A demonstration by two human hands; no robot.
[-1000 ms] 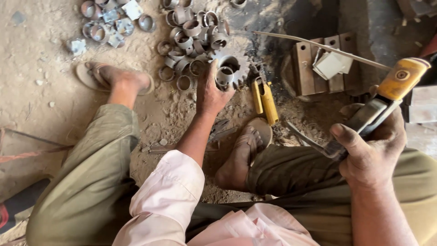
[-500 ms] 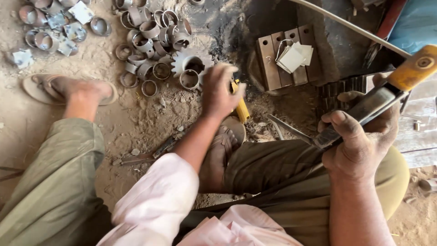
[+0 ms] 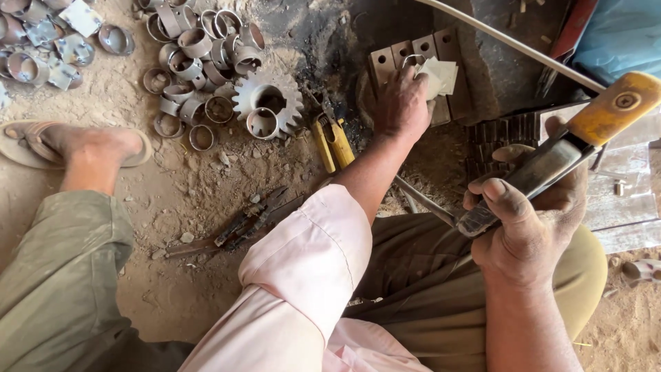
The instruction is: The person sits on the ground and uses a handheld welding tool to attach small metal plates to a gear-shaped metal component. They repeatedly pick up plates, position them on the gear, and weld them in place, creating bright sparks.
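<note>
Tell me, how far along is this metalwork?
Done: many metal rings lie heaped on the sand beside a gear. In hand: the left hand presses on the pale square pieces atop the slotted block, while the right hand grips a yellow-handled tool. Left: those pieces look flat, not yet rings.
</note>
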